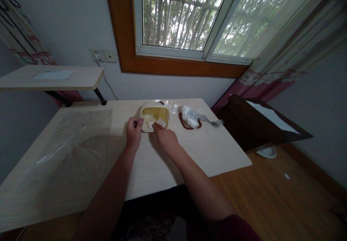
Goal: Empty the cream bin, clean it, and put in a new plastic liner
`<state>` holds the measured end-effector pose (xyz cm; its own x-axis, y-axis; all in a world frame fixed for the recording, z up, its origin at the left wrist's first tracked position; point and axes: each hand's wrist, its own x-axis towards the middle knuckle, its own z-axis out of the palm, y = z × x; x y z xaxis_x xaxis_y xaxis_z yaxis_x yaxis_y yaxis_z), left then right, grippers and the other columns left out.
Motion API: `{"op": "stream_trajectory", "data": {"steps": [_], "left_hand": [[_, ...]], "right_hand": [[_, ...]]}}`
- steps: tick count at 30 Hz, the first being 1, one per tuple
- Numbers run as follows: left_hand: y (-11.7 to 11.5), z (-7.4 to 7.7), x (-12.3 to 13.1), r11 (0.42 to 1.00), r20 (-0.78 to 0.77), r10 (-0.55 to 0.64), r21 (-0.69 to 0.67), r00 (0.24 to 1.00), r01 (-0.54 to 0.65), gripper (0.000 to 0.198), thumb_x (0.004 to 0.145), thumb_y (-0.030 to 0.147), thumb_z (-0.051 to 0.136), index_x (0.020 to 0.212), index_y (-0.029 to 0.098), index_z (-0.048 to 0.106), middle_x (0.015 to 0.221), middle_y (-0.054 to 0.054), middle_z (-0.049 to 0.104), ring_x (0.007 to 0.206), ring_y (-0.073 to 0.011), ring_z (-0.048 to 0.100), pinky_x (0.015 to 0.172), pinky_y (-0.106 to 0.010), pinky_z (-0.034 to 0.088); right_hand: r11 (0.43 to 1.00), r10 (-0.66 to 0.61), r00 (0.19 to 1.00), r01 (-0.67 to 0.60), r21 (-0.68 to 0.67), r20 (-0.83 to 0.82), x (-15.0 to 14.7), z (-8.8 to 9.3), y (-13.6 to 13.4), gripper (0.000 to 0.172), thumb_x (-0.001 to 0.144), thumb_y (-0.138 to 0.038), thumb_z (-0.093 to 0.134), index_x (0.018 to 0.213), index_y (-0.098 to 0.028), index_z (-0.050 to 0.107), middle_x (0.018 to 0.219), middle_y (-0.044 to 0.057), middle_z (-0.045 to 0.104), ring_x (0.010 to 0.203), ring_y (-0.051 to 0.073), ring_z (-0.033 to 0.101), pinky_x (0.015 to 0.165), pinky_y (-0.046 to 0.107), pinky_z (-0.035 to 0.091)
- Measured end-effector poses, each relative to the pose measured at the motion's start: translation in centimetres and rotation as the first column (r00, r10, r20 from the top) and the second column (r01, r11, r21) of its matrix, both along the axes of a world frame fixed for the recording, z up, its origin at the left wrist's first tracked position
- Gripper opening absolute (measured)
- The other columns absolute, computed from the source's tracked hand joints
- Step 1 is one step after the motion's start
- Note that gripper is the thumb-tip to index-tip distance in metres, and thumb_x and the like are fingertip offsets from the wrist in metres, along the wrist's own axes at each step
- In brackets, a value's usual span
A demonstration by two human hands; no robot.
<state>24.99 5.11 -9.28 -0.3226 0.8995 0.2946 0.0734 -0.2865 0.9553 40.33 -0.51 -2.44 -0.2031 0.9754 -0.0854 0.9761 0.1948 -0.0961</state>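
Observation:
A pale yellow container (148, 111) with a squarish opening rests on the light wooden table (173, 168), close to its back edge. My left hand (133, 133) is closed on the container's left rim, thumb on top. Over the front rim reaches my right hand (165, 135), its fingertips pressed on a white tissue (150, 124) that lies inside along the near wall. Part of the tissue sticks up beyond the fingers. The underside of the right fingers is hidden.
Right of the container, a bundled clear plastic bag (189, 116) lies on a reddish-brown ring-shaped piece (200, 124). A clear plastic sheet (78, 147) covers the table's left part. A raised shelf (51, 77) stands at back left. Beyond the right edge is a dark brown piece of furniture (241, 118).

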Motion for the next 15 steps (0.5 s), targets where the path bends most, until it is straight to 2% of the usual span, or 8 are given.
{"op": "stream_trajectory", "data": {"steps": [8,15], "left_hand": [[0.05,0.07,-0.24,0.997,-0.043,0.063,0.035,0.997,-0.062,0.029,0.088,0.044,0.068,0.081,0.022,0.051,0.071,0.004,0.05,0.065,-0.013,0.048,0.061,-0.025,0.037],[0.06,0.25,-0.4,0.996,-0.029,0.068,0.056,0.997,-0.066,0.027,0.087,0.041,0.068,0.081,0.022,0.052,0.072,0.003,0.05,0.066,-0.0135,0.048,0.062,-0.025,0.038]], "right_hand": [[1.0,0.006,1.0,-0.006,0.003,-0.018,-0.2,0.1,-0.09,0.054,0.101,-0.02,0.035,0.154,-0.027,0.042,0.164,0.01,0.04,0.112,0.029,0.072,0.088,0.045,0.06],[1.0,0.027,0.999,-0.027,0.003,-0.025,-0.2,-0.06,0.04,0.055,0.1,-0.019,0.037,0.154,-0.027,0.042,0.163,0.009,0.041,0.113,0.027,0.071,0.088,0.043,0.06]]}}
